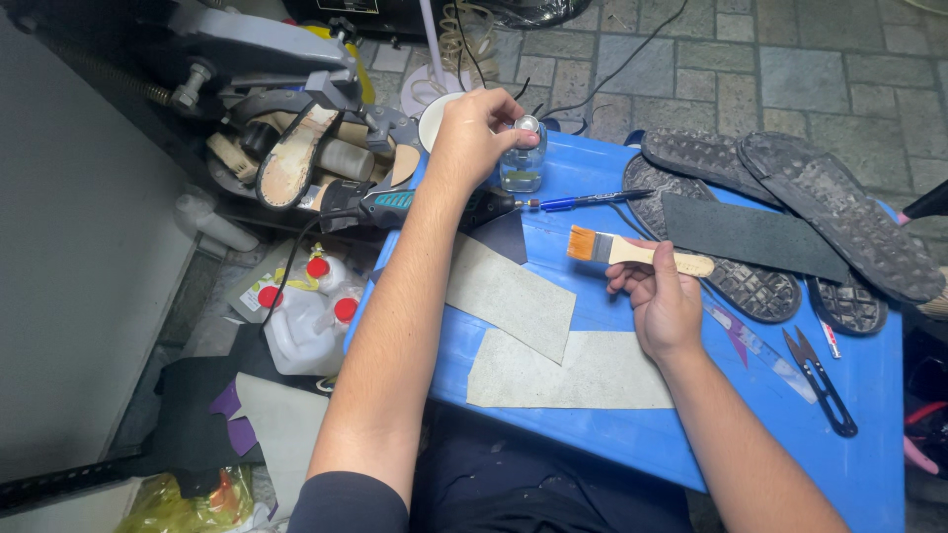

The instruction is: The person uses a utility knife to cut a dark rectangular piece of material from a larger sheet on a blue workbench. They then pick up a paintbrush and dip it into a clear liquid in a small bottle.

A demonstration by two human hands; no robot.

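Blue desk (632, 434) over grey stone-tile floor (790, 69). On desk: two grey sheets (553, 336), dark strip (750, 237), worn black soles (839, 212), blue pen (583, 201), black snips (820, 375). Floor, left: white jugs (306, 316), red caps. Left hand (479, 133): fingers grasping cap of small clear bottle (523, 163) at desk's far edge. Right hand (664, 306): fingers clenched on flat brush (637, 252), orange bristles, held above desk.

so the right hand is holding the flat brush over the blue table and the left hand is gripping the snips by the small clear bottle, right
Not quite. In the head view the left hand grips the cap of the small clear bottle, not the snips, which lie untouched near the table's right edge. The right hand does hold the flat brush over the blue table.
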